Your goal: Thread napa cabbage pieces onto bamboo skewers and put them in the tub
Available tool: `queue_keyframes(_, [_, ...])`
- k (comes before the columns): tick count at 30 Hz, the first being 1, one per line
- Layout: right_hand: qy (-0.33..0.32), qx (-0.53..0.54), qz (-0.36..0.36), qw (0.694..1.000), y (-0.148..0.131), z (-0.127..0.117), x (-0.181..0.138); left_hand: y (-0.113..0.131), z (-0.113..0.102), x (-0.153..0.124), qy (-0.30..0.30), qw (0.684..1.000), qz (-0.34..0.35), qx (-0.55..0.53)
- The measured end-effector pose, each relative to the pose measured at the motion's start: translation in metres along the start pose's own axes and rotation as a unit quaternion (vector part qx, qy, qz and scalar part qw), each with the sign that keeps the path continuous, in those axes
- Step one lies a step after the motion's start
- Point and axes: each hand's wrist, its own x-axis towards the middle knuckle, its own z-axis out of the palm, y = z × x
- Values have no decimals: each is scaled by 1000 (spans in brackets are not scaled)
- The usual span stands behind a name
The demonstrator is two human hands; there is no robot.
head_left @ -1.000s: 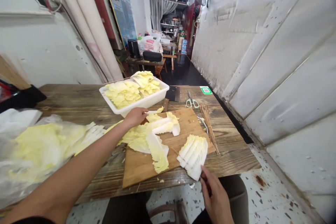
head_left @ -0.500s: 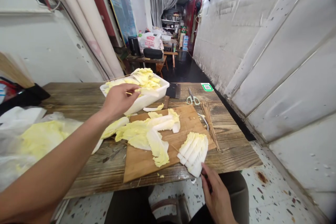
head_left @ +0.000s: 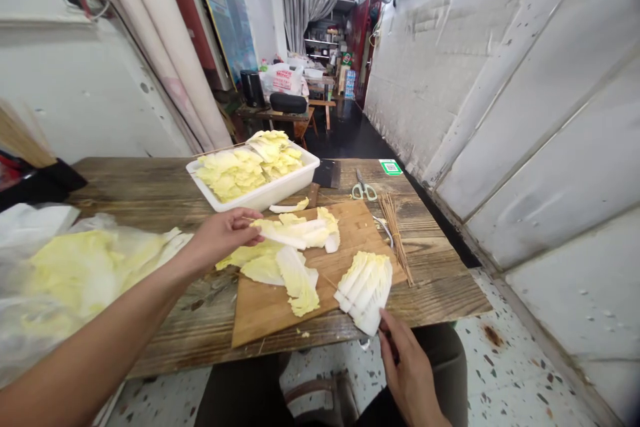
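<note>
Centrally, one wooden cutting board point(head_left: 263, 323), flat, smooth-faced, laid on a table point(head_left: 440, 287) of dark, strongly grained planks. Upon it: loose cabbage leaves point(head_left: 300, 283), thin, yellow and frilled at the margins, with white, glossy ribs. Left hand point(head_left: 229, 233): thumb and fingers pinching the left end of a long pale leaf point(head_left: 280, 235) above the board's far left part. Right hand point(head_left: 410, 360): fingers curled against the near right edge of a pleated cabbage stack point(head_left: 366, 290), fan-shaped, a slender stick at its left; whether they gripped it could not be told. Far side: white tub point(head_left: 250, 201), rectangular, heaped with crinkled leaves. Right: scissors point(head_left: 364, 191), pale-handled; bundled thin sticks point(head_left: 396, 240). Left: translucent, wrinkled plastic bag point(head_left: 23, 287) around more leaves. Changed since the earlier frame: the left hand had withdrawn from over the tub toward the board; the right hand and pleated stack had kept their places.
</note>
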Motion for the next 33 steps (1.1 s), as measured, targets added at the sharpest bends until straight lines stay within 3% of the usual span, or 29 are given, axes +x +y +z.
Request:
queue_keyframes(6, [-2,0,-1,1000,-2,-2,2,-11,-14,-8,93,975,42,195])
queue_keyframes(10, [1,9,7,1000,-2,-1,2,-13,-6,-2,35,966,112,231])
queue_keyframes(15, [3,15,9,1000,-2,0,2,-16,28,3,-38,939,211,270])
queue_keyframes(22, [7,13,-9,1000,4,1,2,-13,56,-8,-41,916,234,323])
queue_keyframes(26, [5,8,-22,1000,9,2,1,-7,33,-7,-12,915,193,354])
queue_keyframes(30, [-1,7,-21,1000,13,4,-1,-12,-7,20,26,910,56,410])
queue_keyframes(33, [-18,6,-25,999,18,5,-3,-24,-16,41,4,896,-32,443])
